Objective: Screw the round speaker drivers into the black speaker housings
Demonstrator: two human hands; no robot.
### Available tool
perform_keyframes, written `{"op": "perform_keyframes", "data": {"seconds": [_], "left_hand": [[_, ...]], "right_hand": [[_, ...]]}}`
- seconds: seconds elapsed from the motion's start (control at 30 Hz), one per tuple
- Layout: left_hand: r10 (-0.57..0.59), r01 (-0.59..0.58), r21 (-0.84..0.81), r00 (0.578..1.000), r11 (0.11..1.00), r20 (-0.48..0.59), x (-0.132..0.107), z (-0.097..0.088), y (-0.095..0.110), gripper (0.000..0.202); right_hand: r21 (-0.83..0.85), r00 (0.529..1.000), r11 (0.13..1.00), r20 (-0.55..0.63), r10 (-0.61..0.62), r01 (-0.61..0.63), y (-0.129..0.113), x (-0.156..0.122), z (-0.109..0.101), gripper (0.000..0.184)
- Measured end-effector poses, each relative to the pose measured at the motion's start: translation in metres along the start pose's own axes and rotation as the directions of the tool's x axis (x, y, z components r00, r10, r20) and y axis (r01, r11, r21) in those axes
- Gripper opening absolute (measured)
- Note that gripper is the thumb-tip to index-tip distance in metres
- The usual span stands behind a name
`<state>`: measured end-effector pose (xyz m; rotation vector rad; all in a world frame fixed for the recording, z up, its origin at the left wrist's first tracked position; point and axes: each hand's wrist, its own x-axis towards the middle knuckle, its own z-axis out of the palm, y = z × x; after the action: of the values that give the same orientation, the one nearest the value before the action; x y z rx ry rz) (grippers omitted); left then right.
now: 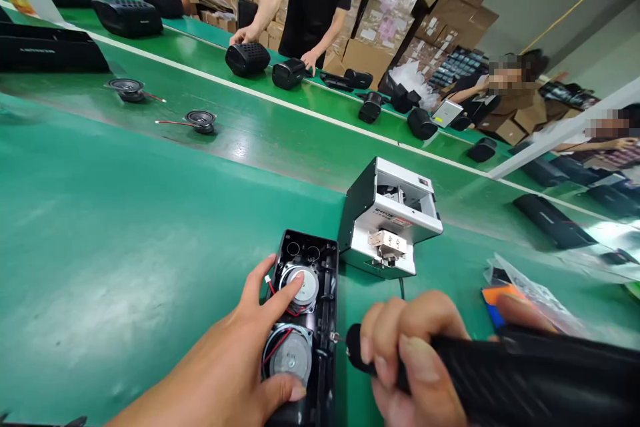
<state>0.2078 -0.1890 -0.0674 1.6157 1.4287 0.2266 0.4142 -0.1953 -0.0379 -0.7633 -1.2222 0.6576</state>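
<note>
A black speaker housing (327, 280) lies on the green bench in front of me, its inside facing up. Two round speaker drivers sit in it: an upper driver (306, 288) and a lower driver (293, 361), with red wires. My left hand (235, 340) rests over the housing's left side, fingers spread, a fingertip on the upper driver and the thumb on the lower one. My right hand (410, 340) is closed around a black electric screwdriver (500, 373) held almost level. Its tip, with what looks like a small screw, points at the housing's right edge; contact cannot be made out.
A white and black screw feeder (390, 220) stands just behind the housing. A plastic bag (535, 293) lies at right. Beyond, two loose speaker drivers (200, 121) lie on the green line. Across it, a person in black (320, 0) touches black speakers (247, 59); stacked cartons (390, 7) stand behind.
</note>
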Motion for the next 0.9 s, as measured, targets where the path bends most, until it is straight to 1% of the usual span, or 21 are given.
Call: {"op": "perform_keyframes", "data": {"seconds": [0.03,0.07,0.1,0.23,0.43,0.57,0.63,0.77,0.9], "left_hand": [[-0.002,0.002,-0.005,1.0,1.0,0.004,0.0,0.0,-0.001,0.111],[0.005,-0.005,-0.012,1.0,1.0,0.006,-0.001,0.0,-0.003,0.112],[0.018,-0.018,-0.02,1.0,1.0,0.004,-0.002,0.001,-0.005,0.112],[0.048,-0.048,-0.026,0.999,0.999,0.004,-0.003,0.002,-0.011,0.111],[-0.021,0.021,0.014,0.999,1.0,0.041,0.0,-0.002,-0.001,0.114],[0.05,-0.05,-0.02,0.999,0.999,0.015,-0.001,0.002,-0.007,0.112],[0.06,-0.059,-0.023,0.998,0.998,0.007,-0.002,0.003,-0.012,0.112],[0.078,-0.078,-0.02,0.997,0.997,-0.005,-0.002,0.004,-0.017,0.11],[0.081,-0.082,-0.021,0.997,0.996,-0.011,0.001,0.004,-0.017,0.11]], "right_hand": [[0.011,1.0,1.0,-0.023,0.001,-0.001,0.006,-0.003,0.005,0.035],[0.022,1.0,1.0,-0.029,0.001,-0.001,0.011,-0.005,0.009,0.049],[0.025,1.0,1.0,-0.018,0.013,-0.013,0.014,-0.006,0.012,0.056],[0.012,0.999,0.999,-0.003,0.032,-0.032,0.02,-0.007,0.013,0.052],[0.054,0.998,0.997,-0.038,0.055,-0.053,0.023,-0.009,0.014,0.049],[0.065,0.995,0.996,-0.071,0.069,-0.065,0.026,-0.009,0.014,0.046],[0.061,0.994,0.996,-0.089,0.07,-0.064,0.026,-0.009,0.015,0.045],[0.054,0.997,0.997,-0.057,0.056,-0.052,0.028,-0.012,0.015,0.046],[0.03,0.993,0.995,-0.057,0.099,-0.097,0.031,-0.021,0.013,0.043]]}}
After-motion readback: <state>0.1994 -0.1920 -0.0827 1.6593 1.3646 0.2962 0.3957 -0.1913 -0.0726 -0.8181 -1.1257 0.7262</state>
